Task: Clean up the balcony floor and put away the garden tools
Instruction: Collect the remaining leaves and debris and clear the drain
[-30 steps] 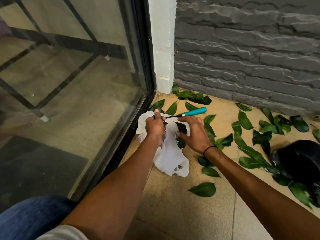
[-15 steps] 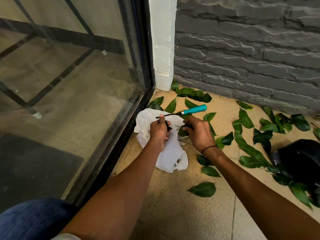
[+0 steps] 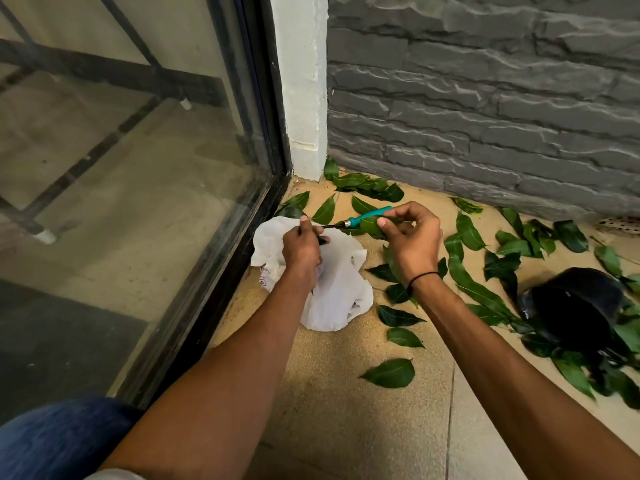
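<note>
A: What are the hands doing?

B: The left hand (image 3: 302,249) is curled over the top of a white plastic bag (image 3: 337,289), thumb up, and pinches something dark at the bag's mouth. Whether that is the bag's edge or the tool's metal end, I cannot tell. The right hand (image 3: 412,242) is raised just right of it, thumb and fingers clamped on a green leaf (image 3: 371,226).

A: And the tool?

B: A garden tool with a teal handle (image 3: 370,215) runs between the two hands. Its handle sits just behind the leaf in the right hand, and its thin dark shaft points toward the left hand. I cannot tell whether it lies on the floor or is lifted.

A: Where does the bag sit?

B: On the sandy balcony floor (image 3: 346,410), under the left hand, close against the dark frame of a glass door (image 3: 138,202) on that hand's left.

A: What lies further out?

B: Loose leaves are scattered on the floor past and to the right of the right hand, with one single leaf (image 3: 389,373) nearer the body than both hands. Far right of the right hand is a black rounded object (image 3: 575,303) among leaves. Beyond the hands stand a white post (image 3: 301,81) and a grey stone wall (image 3: 485,98).
</note>
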